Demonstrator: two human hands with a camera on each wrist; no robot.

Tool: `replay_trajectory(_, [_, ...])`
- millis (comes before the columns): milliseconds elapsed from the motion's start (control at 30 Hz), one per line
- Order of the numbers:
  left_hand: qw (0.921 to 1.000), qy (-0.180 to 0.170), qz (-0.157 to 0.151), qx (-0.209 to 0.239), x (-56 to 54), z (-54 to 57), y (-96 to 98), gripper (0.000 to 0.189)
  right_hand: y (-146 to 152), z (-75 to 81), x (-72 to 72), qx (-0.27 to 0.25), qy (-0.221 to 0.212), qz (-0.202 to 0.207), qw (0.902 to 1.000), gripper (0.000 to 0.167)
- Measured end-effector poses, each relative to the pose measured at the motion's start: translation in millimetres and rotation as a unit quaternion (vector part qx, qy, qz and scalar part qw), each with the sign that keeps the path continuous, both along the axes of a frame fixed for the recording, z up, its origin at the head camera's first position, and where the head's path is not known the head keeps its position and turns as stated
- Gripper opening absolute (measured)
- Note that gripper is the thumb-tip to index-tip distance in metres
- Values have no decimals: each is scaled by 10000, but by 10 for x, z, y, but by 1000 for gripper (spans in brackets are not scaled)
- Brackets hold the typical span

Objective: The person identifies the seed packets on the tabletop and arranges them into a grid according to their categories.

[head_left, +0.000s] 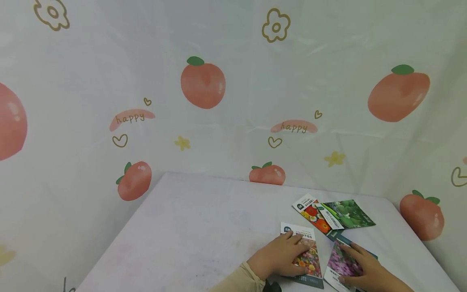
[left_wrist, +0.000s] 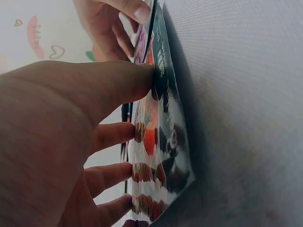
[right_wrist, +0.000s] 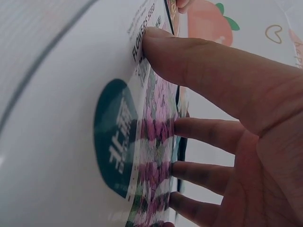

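Note:
Two seed packets lie side by side at the right front of the table. My left hand (head_left: 278, 256) rests its spread fingertips and thumb on the left one, a mixed-flower seed packet (head_left: 313, 263) with a white top and dark green bottom band. In the left wrist view, the thumb presses on the dark band of that packet (left_wrist: 163, 71). My right hand (head_left: 370, 269) touches a purple-flower seed packet (head_left: 338, 259), its white end towards me. Thumb and fingertips lie on the printed face of this packet (right_wrist: 154, 123) in the right wrist view, fingers nearly straight.
Behind the hands, a green seed packet (head_left: 352, 213) overlaps a red-and-orange flower packet (head_left: 313, 215). Another packet's dark edge (head_left: 371, 254) shows beneath the purple one. The white table (head_left: 189, 227) meets a peach-printed curtain (head_left: 233, 134) at the back and sides.

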State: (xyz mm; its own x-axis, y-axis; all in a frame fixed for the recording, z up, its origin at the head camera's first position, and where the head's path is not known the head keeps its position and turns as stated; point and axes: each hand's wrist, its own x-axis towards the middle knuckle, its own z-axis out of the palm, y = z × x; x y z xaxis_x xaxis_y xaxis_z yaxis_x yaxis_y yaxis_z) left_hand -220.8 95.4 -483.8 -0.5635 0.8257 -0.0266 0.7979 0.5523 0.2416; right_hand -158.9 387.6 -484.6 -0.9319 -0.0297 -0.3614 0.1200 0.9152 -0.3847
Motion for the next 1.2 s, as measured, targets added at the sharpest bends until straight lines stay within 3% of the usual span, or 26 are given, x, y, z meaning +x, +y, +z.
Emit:
replay_trajectory(400, [9996, -253, 97, 12, 5, -27, -11, 61, -25, 9, 10, 47, 33, 6, 10000, 94])
replay_trajectory(1200, [9997, -221, 121, 43, 60, 1, -171, 62, -1, -16, -17, 93, 47, 78, 9999, 97])
